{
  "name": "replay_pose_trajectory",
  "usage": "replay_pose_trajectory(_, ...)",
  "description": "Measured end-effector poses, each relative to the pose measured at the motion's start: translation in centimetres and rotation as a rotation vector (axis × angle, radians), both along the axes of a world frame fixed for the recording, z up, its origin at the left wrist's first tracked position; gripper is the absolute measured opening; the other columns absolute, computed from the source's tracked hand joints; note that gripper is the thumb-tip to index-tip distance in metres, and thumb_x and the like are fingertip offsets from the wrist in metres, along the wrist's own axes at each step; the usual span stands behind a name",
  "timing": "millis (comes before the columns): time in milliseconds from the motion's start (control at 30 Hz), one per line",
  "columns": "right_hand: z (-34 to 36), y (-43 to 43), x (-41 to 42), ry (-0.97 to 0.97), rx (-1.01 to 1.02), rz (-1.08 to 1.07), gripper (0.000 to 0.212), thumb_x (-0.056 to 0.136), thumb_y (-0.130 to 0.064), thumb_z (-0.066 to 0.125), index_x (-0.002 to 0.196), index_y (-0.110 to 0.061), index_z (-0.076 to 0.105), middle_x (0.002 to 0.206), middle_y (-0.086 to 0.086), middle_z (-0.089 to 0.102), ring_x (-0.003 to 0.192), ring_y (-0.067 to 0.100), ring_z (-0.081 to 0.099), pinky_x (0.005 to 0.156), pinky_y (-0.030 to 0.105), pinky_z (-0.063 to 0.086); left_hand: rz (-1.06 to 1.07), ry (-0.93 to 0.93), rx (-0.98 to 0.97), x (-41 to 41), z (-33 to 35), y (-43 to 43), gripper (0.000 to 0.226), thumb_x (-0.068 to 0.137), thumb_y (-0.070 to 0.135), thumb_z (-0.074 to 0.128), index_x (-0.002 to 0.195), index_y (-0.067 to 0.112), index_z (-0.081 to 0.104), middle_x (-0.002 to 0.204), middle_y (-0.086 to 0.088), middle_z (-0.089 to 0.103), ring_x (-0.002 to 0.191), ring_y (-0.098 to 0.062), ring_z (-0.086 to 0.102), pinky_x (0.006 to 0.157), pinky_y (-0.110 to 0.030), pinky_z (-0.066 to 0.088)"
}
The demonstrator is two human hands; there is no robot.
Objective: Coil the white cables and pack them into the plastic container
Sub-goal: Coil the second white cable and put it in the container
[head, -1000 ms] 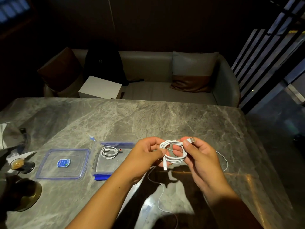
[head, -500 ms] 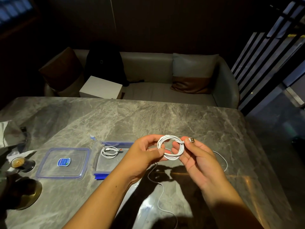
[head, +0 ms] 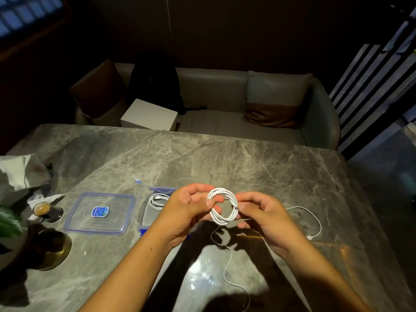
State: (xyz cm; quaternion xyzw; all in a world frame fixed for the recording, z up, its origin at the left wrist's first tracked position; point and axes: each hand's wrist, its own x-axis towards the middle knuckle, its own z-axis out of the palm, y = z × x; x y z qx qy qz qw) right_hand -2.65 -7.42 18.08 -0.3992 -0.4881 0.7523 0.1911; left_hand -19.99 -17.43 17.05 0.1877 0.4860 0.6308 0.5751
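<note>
A white cable wound into a small round coil (head: 223, 206) is held above the table between both hands. My left hand (head: 189, 212) pinches its left side with thumb and fingers. My right hand (head: 263, 216) pinches its right side. The clear plastic container (head: 144, 213) with blue clips lies on the table behind my left hand, with another coiled white cable (head: 157, 199) inside. A loose white cable (head: 315, 221) lies on the table to the right of my right hand, and another strand (head: 228, 264) trails toward me.
The container's clear lid (head: 100, 213) with a blue sticker lies left of the container. A small glass (head: 44, 210), crumpled paper (head: 18, 172) and a round brass base (head: 54, 251) sit at the table's left edge. A sofa (head: 225, 122) stands behind the marble table (head: 225, 163).
The coil has been turned to face me as a tidy ring. The plug that stuck out by my right thumb is no longer visible, and both hands shifted slightly right.
</note>
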Motion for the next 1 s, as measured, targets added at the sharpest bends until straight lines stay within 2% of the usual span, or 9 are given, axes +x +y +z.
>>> replay_pose_trajectory(133, -1.4, -0.5, -2.1, -0.071, 0.008, 0.118, 0.013, 0.096, -0.004, 0.056, 0.095, 0.001, 0.069, 0.070, 0.010, 0.067, 0.055, 0.013, 0.061, 0.044, 0.019, 0.047, 0.072, -0.014, -0.045, -1.2, -0.9, -1.5, 0.039, 0.080, -0.005, 0.068, 0.117, -0.007, 0.059, 0.109, -0.027, 0.070, 0.082, -0.028, 0.073, 0.081, -0.039, 0.059)
replay_pose_trajectory(233, -2.7, -1.2, -4.1, -0.049, -0.064, 0.112, 0.015, 0.096, -0.001, 0.054, 0.098, 0.008, 0.066, 0.063, 0.013, 0.064, 0.050, 0.013, 0.061, 0.049, 0.019, 0.052, 0.158, -0.052, -0.081, -2.3, -2.0, -2.6, 0.035, 0.081, -0.005, 0.066, 0.115, -0.005, 0.061, 0.112, -0.028, 0.069, 0.083, -0.027, 0.073, 0.082, -0.039, 0.059)
replay_pose_trajectory(333, -4.0, -1.8, -6.2, -0.029, -0.060, 0.099, 0.016, 0.097, 0.001, 0.052, 0.092, 0.004, 0.067, 0.062, 0.011, 0.065, 0.053, 0.014, 0.060, 0.052, 0.020, 0.052, 0.230, -0.092, -0.128, -3.4, -3.1, -3.4, 0.027, 0.088, -0.007, 0.058, 0.115, -0.004, 0.062, 0.109, -0.026, 0.071, 0.091, -0.030, 0.073, 0.083, -0.038, 0.060)
replay_pose_trajectory(400, -5.1, -2.2, -7.6, -0.043, -0.037, 0.081, 0.018, 0.097, 0.001, 0.052, 0.090, 0.001, 0.068, 0.063, 0.011, 0.064, 0.054, 0.014, 0.060, 0.052, 0.020, 0.052, 0.261, -0.087, -0.185, -4.2, -3.9, -3.7, 0.021, 0.091, -0.005, 0.058, 0.111, -0.006, 0.062, 0.099, -0.024, 0.073, 0.086, -0.029, 0.074, 0.080, -0.038, 0.061)
replay_pose_trajectory(567, -8.1, -3.0, -11.2, -0.153, -0.014, 0.034, 0.014, 0.096, -0.003, 0.055, 0.090, -0.003, 0.067, 0.064, 0.014, 0.062, 0.054, 0.017, 0.057, 0.051, 0.021, 0.051, 0.315, 0.083, -0.391, -7.0, -6.6, -3.5, 0.007, 0.091, 0.001, 0.063, 0.097, 0.000, 0.066, 0.085, -0.018, 0.073, 0.070, -0.023, 0.073, 0.065, -0.035, 0.063)
replay_pose_trajectory(767, -11.2, -3.6, -15.6, -0.282, -0.170, -0.097, 0.013, 0.097, -0.005, 0.055, 0.090, -0.005, 0.066, 0.058, 0.009, 0.059, 0.042, 0.009, 0.054, 0.038, 0.018, 0.045, 0.271, 0.329, -0.538, -10.4, -9.6, -2.8, 0.002, 0.089, 0.000, 0.067, 0.089, -0.002, 0.066, 0.069, -0.015, 0.065, 0.052, -0.018, 0.061, 0.048, -0.026, 0.055)
replay_pose_trajectory(833, -12.6, -3.7, -17.1, -0.323, -0.208, -0.147, 0.010, 0.097, -0.006, 0.056, 0.096, -0.003, 0.066, 0.060, 0.008, 0.057, 0.044, 0.010, 0.053, 0.040, 0.019, 0.047, 0.274, 0.352, -0.582, -11.2, -10.6, -2.5, 0.007, 0.088, 0.002, 0.068, 0.089, -0.004, 0.066, 0.066, -0.017, 0.062, 0.050, -0.020, 0.057, 0.052, -0.032, 0.057)
replay_pose_trajectory(933, -14.5, -4.0, -19.0, -0.353, -0.290, -0.246, 0.011, 0.096, -0.005, 0.057, 0.100, 0.002, 0.065, 0.064, 0.007, 0.056, 0.044, 0.010, 0.052, 0.041, 0.019, 0.048, 0.302, 0.342, -0.635, -12.0, -12.7, -2.1, 0.008, 0.087, 0.007, 0.071, 0.084, 0.001, 0.067, 0.058, -0.016, 0.060, 0.047, -0.022, 0.054, 0.064, -0.053, 0.059)
replay_pose_trajectory(1000, -15.5, -4.2, -20.0, -0.376, -0.309, -0.287, 0.012, 0.096, -0.005, 0.057, 0.101, 0.004, 0.064, 0.065, 0.008, 0.057, 0.042, 0.010, 0.052, 0.041, 0.021, 0.049, 0.337, 0.378, -0.659, -12.3, -14.0, -1.9, 0.009, 0.085, 0.008, 0.071, 0.078, 0.006, 0.068, 0.054, -0.013, 0.061, 0.046, -0.022, 0.055, 0.065, -0.056, 0.058)
